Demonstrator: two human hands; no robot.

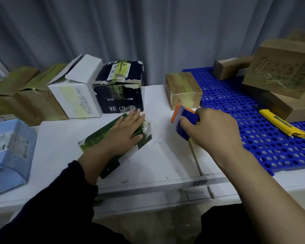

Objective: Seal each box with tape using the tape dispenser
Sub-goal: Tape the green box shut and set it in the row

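The green box lies askew on the white desk, and everything else is placed from it. The left grip rests flat on its top with straight fingers, pressing rather than clasping. To the right of the box and apart from it, the right grip is curled round the blue and orange tape dispenser. Just behind the box stand a torn black box and a white box. Behind it to the right sits a taped brown box. Farther right a blue perforated mat carries a yellow utility knife. Well to the left lies a blue parcel.
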